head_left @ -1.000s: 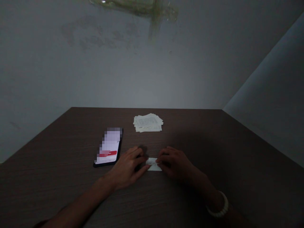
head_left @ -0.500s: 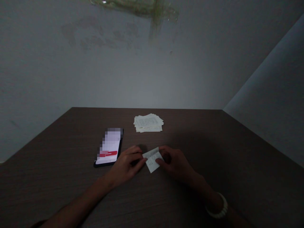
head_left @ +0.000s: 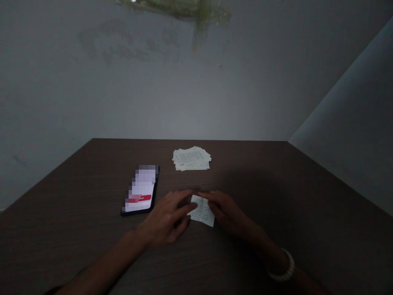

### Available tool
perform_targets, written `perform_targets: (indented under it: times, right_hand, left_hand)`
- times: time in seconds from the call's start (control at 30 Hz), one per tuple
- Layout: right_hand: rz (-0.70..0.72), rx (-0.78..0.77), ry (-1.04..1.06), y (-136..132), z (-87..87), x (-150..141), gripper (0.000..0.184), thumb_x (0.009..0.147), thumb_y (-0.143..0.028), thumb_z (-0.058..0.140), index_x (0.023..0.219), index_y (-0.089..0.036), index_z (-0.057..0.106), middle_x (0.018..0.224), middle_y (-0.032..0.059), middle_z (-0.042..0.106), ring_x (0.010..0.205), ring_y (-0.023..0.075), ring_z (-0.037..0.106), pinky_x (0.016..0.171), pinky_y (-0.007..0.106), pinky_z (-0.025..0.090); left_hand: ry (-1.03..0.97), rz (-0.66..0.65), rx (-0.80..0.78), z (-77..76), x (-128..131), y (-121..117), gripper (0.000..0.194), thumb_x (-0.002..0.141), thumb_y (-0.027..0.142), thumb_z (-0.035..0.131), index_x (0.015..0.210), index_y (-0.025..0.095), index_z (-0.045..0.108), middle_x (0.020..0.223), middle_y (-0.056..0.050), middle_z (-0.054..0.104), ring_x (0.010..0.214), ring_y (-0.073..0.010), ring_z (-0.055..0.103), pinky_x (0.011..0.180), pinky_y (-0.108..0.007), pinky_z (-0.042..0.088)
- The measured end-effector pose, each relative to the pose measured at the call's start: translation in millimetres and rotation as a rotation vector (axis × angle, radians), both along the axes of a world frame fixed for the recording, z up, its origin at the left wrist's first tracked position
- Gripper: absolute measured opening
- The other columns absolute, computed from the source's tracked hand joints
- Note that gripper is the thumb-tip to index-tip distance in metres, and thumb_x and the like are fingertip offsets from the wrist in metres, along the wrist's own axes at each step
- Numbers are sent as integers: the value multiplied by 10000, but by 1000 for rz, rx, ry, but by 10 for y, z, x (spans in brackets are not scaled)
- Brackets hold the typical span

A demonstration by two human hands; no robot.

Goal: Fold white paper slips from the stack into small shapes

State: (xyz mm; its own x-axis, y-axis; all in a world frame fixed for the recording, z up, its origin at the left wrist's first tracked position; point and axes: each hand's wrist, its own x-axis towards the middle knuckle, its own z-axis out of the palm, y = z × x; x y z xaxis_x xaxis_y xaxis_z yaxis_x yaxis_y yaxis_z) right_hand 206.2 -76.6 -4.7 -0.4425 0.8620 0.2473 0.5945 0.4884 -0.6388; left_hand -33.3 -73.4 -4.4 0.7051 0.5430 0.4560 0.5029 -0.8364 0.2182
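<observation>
A small slip of printed paper (head_left: 202,212) lies at a slight tilt in front of me, with rows of text facing up. My left hand (head_left: 167,215) is at its left side with fingers spread. One fingertip rests on the slip's left part and another reaches to its top edge. My right hand (head_left: 229,211) holds the slip's upper right, its index finger stretched along the top edge and its thumb by the right side. The fingertips of both hands nearly meet above the paper. A pale bracelet (head_left: 287,266) circles my right wrist.
A loose pile of printed paper slips (head_left: 192,159) sits farther back on the brown wooden table (head_left: 92,180). Left of my left hand lies a phone (head_left: 144,188) with its screen lit. A grey, stained wall (head_left: 190,94) rises behind the table.
The slip has turned and now shows more of its printed face. My left hand has gone from pinching its left corner to spread fingers. My right fingers have moved toward the top edge.
</observation>
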Motion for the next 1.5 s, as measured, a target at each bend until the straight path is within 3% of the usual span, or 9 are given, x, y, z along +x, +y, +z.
perform_targets:
  times: [0.17,0.33,0.53,0.73,0.9,1.03,1.5]
  right_hand:
    - [9,34,-63,19,-68,27,409,903,-154,380,1262,-187,574,1246,105,617,1182,238,537,1043,486,361]
    - [31,111,-100,53,-77,8,360,898,-159,454,1231,-178,589,1147,92,666,1060,211,596,1046,455,350]
    - [-18,211,-243,75,-18,-18,291,887,-176,535,1167,-195,610,1014,76,645,947,212,555,921,402,413]
    - [86,289,-243,66,54,17,166,852,-128,574,956,-208,676,1030,55,614,917,194,528,852,347,418]
    - [154,246,-230,58,38,46,218,806,-79,575,929,-221,687,1014,33,637,889,183,542,837,333,422]
    - [123,203,-177,29,54,25,158,779,-127,607,907,-201,662,1005,42,632,914,195,536,864,345,418]
    - [77,155,-210,-38,151,-26,277,716,-194,661,988,-208,608,1055,57,575,976,226,495,890,384,377]
  left_hand:
    - [89,-93,5,104,37,4,390,838,227,596,1225,190,560,1389,-148,450,1240,-321,447,972,-524,411]
    - [109,-158,94,96,44,3,255,871,120,495,1083,184,622,1269,-113,569,1183,-294,494,940,-488,412]
    - [97,-213,13,89,77,9,214,885,124,468,1021,156,630,1036,-74,675,1019,-229,590,908,-415,448]
    - [92,-173,-80,93,76,29,242,891,144,473,1060,160,645,1073,-90,661,1061,-241,581,922,-428,458]
    - [50,-156,-132,48,52,52,237,888,157,493,1064,178,649,1110,-78,655,1083,-239,572,945,-444,454]
    - [4,-158,-163,30,41,63,208,872,172,522,1032,182,655,1124,-72,647,1093,-234,562,954,-439,453]
    - [5,-139,-146,106,71,31,145,825,160,561,928,181,661,1030,-65,650,1030,-236,562,903,-425,467]
